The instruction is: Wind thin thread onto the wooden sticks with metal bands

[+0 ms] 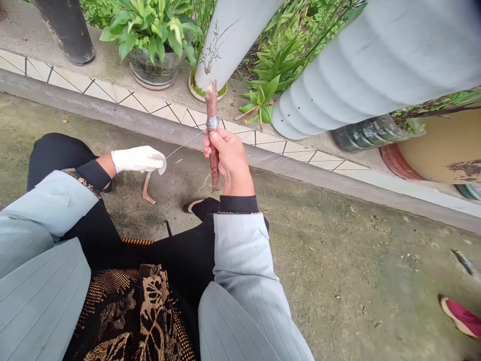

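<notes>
Over the mottled ground (338,260), in front of a low ledge (124,95) bearing a leafy potted plant (154,30), the person's bare right hand (230,153) is closed round a brown stick (211,103), and the white-gloved left hand (138,159) is curled round a smaller crooked stick (145,190) that pokes out below it. A wire coil (212,122) wraps the brown stick just above the right thumb, and a thin strand (184,146) runs straight from it to the glove.
</notes>
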`<state>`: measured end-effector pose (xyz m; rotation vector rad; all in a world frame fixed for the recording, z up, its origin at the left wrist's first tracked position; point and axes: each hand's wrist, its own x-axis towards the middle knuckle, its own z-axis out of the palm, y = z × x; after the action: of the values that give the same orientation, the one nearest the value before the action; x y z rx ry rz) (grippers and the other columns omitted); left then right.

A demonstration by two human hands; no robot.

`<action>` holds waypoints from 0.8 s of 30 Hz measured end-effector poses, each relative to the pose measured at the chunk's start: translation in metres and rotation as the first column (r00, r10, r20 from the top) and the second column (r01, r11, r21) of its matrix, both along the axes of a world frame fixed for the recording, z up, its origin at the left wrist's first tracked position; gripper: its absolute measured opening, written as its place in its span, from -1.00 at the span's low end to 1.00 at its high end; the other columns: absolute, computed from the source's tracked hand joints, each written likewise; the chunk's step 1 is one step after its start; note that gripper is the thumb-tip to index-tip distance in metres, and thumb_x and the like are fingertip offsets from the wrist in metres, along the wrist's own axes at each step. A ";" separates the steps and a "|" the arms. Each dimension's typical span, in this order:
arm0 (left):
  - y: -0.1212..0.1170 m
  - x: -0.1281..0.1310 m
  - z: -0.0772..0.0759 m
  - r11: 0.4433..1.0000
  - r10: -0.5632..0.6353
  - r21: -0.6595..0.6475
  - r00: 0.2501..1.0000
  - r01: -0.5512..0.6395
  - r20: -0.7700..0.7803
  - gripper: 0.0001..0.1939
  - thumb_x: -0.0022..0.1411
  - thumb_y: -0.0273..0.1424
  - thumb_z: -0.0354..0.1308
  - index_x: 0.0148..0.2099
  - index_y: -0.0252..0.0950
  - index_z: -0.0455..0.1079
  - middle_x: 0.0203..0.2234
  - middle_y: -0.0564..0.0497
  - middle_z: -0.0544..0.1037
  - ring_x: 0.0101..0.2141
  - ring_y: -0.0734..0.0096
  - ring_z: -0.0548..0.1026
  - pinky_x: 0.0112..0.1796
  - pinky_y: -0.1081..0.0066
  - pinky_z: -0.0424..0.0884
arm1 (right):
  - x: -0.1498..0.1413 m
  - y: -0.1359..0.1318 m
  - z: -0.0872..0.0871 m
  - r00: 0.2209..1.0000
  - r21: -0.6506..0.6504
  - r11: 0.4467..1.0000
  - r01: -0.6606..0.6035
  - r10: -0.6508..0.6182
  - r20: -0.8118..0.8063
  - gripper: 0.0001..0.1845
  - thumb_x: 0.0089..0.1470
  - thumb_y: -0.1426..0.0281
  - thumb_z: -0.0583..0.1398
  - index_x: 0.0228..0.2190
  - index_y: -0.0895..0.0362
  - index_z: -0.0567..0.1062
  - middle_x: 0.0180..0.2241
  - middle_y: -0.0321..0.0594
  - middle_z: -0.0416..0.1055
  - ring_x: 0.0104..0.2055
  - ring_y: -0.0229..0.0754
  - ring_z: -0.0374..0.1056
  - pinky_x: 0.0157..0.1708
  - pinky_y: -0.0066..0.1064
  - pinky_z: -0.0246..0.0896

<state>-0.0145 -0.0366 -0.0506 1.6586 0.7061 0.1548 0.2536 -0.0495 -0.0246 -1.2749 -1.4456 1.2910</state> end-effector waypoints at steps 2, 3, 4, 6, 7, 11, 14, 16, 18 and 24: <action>-0.004 0.003 0.004 0.992 -0.113 -0.057 0.994 0.113 0.013 -0.62 0.26 -0.10 0.09 -0.29 -0.34 0.50 -0.64 0.05 0.34 -0.65 0.58 0.20 -0.60 0.52 0.13 | -0.001 0.006 -0.011 0.956 -0.034 0.996 0.086 -0.073 0.284 -0.66 0.14 0.12 0.17 -0.29 0.16 0.48 -0.51 -0.29 0.29 -0.51 -0.31 0.18 -0.47 -0.47 0.11; -0.005 0.003 0.007 0.990 -0.126 -0.068 0.992 0.127 0.019 -0.62 0.25 -0.10 0.10 -0.30 -0.33 0.50 -0.63 0.04 0.36 -0.64 0.57 0.21 -0.59 0.52 0.14 | -0.004 0.008 -0.015 0.890 -0.046 0.996 0.075 -0.046 0.454 -0.72 0.14 0.19 0.18 -0.30 0.17 0.50 -0.51 -0.26 0.32 -0.49 -0.29 0.19 -0.46 -0.46 0.10; -0.006 0.003 0.011 0.992 -0.111 -0.064 0.994 0.112 0.022 -0.63 0.24 -0.11 0.12 -0.31 -0.33 0.50 -0.61 0.03 0.39 -0.63 0.57 0.22 -0.58 0.51 0.15 | -0.009 0.007 -0.018 0.800 -0.071 0.997 0.028 0.020 0.599 -0.77 0.12 0.25 0.19 -0.32 0.17 0.52 -0.50 -0.24 0.34 -0.47 -0.28 0.20 -0.45 -0.45 0.08; -0.003 -0.001 0.019 1.000 -0.016 -0.023 0.999 0.017 0.028 -0.65 0.21 -0.13 0.14 -0.33 -0.35 0.49 -0.55 -0.01 0.45 -0.61 0.57 0.25 -0.56 0.51 0.16 | -0.020 0.003 -0.020 0.610 -0.197 0.967 -0.161 0.254 0.750 -0.87 0.08 0.36 0.21 -0.36 0.16 0.54 -0.49 -0.23 0.38 -0.45 -0.28 0.20 -0.43 -0.45 0.03; -0.002 -0.003 0.022 0.999 0.044 0.005 0.999 -0.044 0.029 -0.66 0.20 -0.14 0.16 -0.35 -0.36 0.48 -0.52 -0.03 0.48 -0.60 0.58 0.26 -0.55 0.51 0.17 | -0.027 -0.001 -0.019 0.538 -0.294 0.911 -0.289 0.408 0.737 -0.89 0.07 0.39 0.22 -0.38 0.16 0.54 -0.50 -0.24 0.38 -0.46 -0.30 0.20 -0.44 -0.45 0.01; 0.006 -0.012 0.020 0.972 0.196 0.135 0.980 -0.192 -0.018 -0.68 0.19 -0.18 0.15 -0.38 -0.38 0.44 -0.51 -0.02 0.48 -0.58 0.58 0.28 -0.53 0.53 0.21 | -0.044 -0.017 -0.007 0.376 -0.482 0.480 -0.733 0.876 0.302 -0.92 0.05 0.44 0.18 -0.43 0.16 0.50 -0.56 -0.36 0.30 -0.52 -0.37 0.17 -0.47 -0.50 0.02; 0.007 -0.013 0.010 0.953 0.217 0.226 0.975 -0.201 -0.050 -0.68 0.21 -0.19 0.13 -0.37 -0.38 0.44 -0.55 0.01 0.45 -0.58 0.59 0.28 -0.53 0.55 0.20 | -0.039 -0.019 0.003 0.603 -0.228 0.599 -0.768 0.795 0.058 -0.82 0.06 0.30 0.23 -0.36 0.18 0.48 -0.53 -0.37 0.29 -0.50 -0.38 0.18 -0.45 -0.52 0.09; 0.006 -0.011 0.005 0.960 0.188 0.219 0.981 -0.171 -0.057 -0.68 0.23 -0.19 0.10 -0.34 -0.37 0.45 -0.57 0.03 0.43 -0.60 0.60 0.26 -0.55 0.55 0.18 | -0.028 -0.015 0.006 0.856 -0.073 0.853 -0.517 0.513 -0.062 -0.68 0.07 0.16 0.25 -0.31 0.18 0.47 -0.51 -0.36 0.29 -0.51 -0.39 0.16 -0.47 -0.52 0.11; 0.004 -0.009 0.004 0.976 0.137 0.181 0.988 -0.123 -0.070 -0.67 0.25 -0.18 0.07 -0.32 -0.36 0.46 -0.58 0.04 0.42 -0.63 0.60 0.24 -0.56 0.55 0.17 | -0.017 -0.007 0.002 0.969 -0.029 0.974 -0.224 0.220 -0.111 -0.61 0.07 0.07 0.25 -0.28 0.16 0.45 -0.51 -0.36 0.27 -0.53 -0.39 0.15 -0.49 -0.52 0.12; -0.002 -0.003 0.010 0.995 -0.066 0.073 0.994 0.072 -0.085 -0.65 0.22 -0.13 0.09 -0.31 -0.33 0.49 -0.53 0.02 0.48 -0.62 0.58 0.26 -0.57 0.53 0.15 | -0.012 0.011 -0.024 0.942 -0.125 0.991 0.053 -0.008 0.335 -0.75 0.11 0.22 0.21 -0.34 0.18 0.48 -0.54 -0.31 0.31 -0.56 -0.36 0.18 -0.48 -0.47 0.14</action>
<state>-0.0178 -0.0388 -0.0402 1.7676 0.7118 0.0645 0.2415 -0.0384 -0.0490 -1.6621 -1.5833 1.2065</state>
